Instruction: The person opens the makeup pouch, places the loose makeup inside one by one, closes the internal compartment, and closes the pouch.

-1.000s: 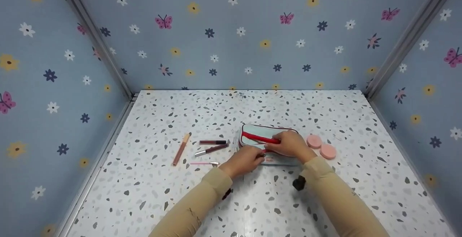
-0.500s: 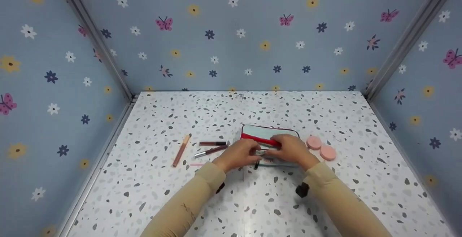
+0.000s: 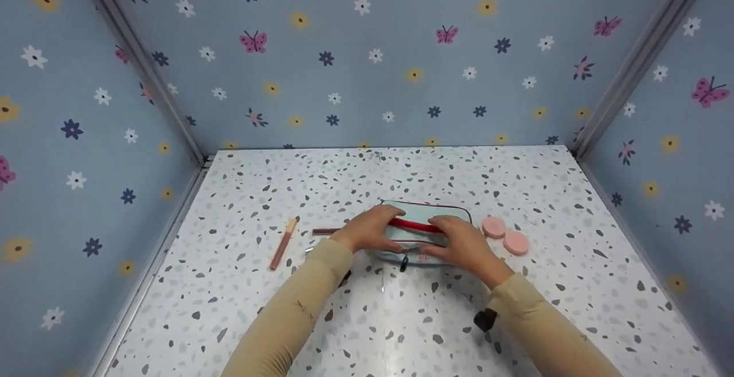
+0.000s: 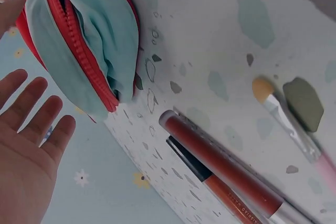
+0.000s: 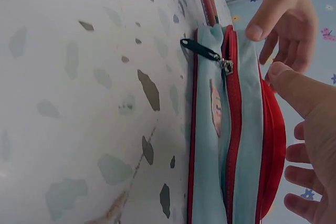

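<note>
A pale mint zip pouch (image 3: pixel 430 211) with dark red piping lies at the middle of the table, a red strap (image 3: pixel 414 226) along its top. Around its left end is my left hand (image 3: pixel 370 229); the left wrist view shows its fingers straight and spread, apart from the fabric. My right hand (image 3: pixel 465 245) is over the pouch's right part by the strap, its thumb extended and fingers loosely bent, gripping nothing. A black zipper pull (image 5: pixel 199 50) hangs at the front from the metal slider (image 5: pixel 227 66). Beside the slider, a dark gap shows between the red zipper teeth (image 4: pixel 79 51).
Two pink round pots (image 3: pixel 505 235) sit right of the pouch. To the left lie a peach-capped tube (image 3: pixel 282 245), a dark red lip gloss tube (image 4: pixel 220 166), a black-ended tube (image 4: pixel 189 158) and a pink-handled sponge-tip applicator (image 4: pixel 286 121). Patterned walls enclose the table.
My left hand has let go of the zipper pull at the front and moved up to the pouch's left end. My right hand has loosened its hold on the strap.
</note>
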{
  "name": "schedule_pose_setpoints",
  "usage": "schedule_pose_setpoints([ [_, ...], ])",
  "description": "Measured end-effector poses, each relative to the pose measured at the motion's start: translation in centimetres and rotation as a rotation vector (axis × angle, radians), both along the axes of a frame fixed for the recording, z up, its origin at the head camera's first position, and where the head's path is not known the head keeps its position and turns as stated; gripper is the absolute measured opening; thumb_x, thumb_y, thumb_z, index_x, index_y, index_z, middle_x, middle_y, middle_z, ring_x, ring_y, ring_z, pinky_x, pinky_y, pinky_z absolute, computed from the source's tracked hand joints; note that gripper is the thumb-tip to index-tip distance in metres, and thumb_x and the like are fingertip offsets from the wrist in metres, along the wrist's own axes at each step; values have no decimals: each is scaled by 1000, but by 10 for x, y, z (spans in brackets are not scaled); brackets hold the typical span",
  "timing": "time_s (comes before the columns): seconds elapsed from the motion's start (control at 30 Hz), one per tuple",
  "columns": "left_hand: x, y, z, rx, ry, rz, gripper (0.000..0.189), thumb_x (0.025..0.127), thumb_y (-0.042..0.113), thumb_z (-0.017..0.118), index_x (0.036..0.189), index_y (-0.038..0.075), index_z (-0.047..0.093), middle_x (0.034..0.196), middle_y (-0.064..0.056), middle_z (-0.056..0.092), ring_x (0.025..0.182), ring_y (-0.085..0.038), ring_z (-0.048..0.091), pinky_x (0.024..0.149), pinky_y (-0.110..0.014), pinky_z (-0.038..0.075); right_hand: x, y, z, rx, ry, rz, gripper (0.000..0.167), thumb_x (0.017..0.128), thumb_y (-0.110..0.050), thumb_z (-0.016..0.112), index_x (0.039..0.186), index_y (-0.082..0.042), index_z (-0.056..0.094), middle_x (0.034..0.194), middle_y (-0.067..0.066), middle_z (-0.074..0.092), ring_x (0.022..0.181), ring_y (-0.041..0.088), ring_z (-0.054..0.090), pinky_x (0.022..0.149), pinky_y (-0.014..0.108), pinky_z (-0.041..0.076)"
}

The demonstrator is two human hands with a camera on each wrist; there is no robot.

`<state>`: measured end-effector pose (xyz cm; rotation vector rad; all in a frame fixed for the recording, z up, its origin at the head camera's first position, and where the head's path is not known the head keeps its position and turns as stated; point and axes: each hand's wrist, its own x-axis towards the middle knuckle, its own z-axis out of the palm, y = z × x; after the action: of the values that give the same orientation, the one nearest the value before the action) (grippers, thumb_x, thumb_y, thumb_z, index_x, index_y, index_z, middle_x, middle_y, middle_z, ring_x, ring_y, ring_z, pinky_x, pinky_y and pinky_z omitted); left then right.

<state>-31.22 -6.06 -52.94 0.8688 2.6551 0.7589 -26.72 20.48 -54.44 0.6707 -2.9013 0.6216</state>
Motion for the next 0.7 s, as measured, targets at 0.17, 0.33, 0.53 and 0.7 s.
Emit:
schedule_pose_setpoints([
  [0.17, -5, -1, -2, -26, -49, 13, 90, 86, 37, 92, 163, 14, 50, 167, -7, 51, 157, -28, 46, 133, -42, 33, 11, -1, -3, -55, 110, 7, 59, 88, -39, 92, 133, -5, 74, 133, 16, 75, 124, 36, 70, 106, 54, 58],
  [0.33, -9, -4, -8, -40, -39, 23, 85, 86, 30, 91, 160, 13, 53, 163, -7, 57, 153, -27, 51, 131, -41, 36, 23, -3, -7, -136, 221, 38, 56, 84, -33, 96, 128, -6, 75, 123, 13, 75, 113, 33, 71, 96, 51, 61],
  [0.53, -10, -3, -13, -26, -36, 22, 82, 88, 34, 89, 159, 12, 55, 161, -8, 58, 153, -28, 52, 131, -42, 36, 35, -10, -10, -152, 179, 49, 56, 88, -33, 93, 133, -7, 74, 120, 9, 76, 108, 26, 74, 93, 46, 64],
  [0.7, -11, -3, -17, -32, -50, 41, 77, 93, 42, 84, 158, 12, 56, 160, -8, 60, 151, -29, 54, 130, -43, 37, 41, -15, -14, -133, 101, 72, 50, 91, -35, 90, 130, -9, 75, 117, 7, 78, 104, 24, 76, 91, 45, 65],
])
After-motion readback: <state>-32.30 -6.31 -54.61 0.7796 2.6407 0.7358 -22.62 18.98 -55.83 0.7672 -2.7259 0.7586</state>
